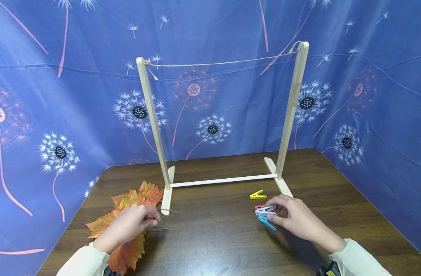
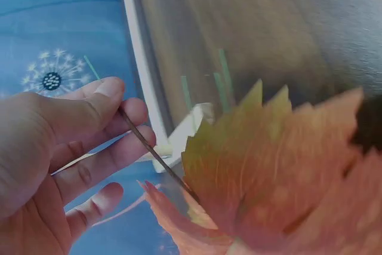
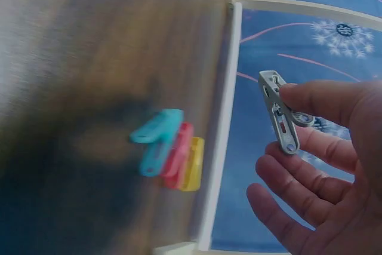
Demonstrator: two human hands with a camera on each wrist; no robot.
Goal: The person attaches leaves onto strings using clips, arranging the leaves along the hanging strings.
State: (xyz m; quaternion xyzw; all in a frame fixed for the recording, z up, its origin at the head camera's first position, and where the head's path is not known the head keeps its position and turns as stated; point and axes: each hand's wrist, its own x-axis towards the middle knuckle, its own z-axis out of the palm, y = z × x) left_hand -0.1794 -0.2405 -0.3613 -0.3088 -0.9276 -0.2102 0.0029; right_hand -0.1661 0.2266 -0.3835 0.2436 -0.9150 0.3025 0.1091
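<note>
Pale sleeves [image 1: 82, 262] nearest. Wooden frame [image 1: 293, 111] stands far. Orange leaves [image 1: 127, 255] at left; left hand [image 1: 136, 220] pinches one brown stem [image 2: 158, 154], thumb against forefinger, stem pointing right. Right hand [image 1: 293, 216]: thumb and fingers clamped on grey clip [image 3: 278, 120], long axis roughly left-right. Blue clip [image 3: 160, 135], red clip [image 3: 179, 159], yellow clip [image 3: 194, 168] lie near on table [image 1: 213, 230].

At right hand [image 1: 294, 215], smooth plastic grey clothespin [image 3: 280, 114]; at left hand [image 1: 132, 221], matt fabric-like leaves [image 1: 136, 197]; below both, glossy wood-grain table [image 1: 217, 226].
</note>
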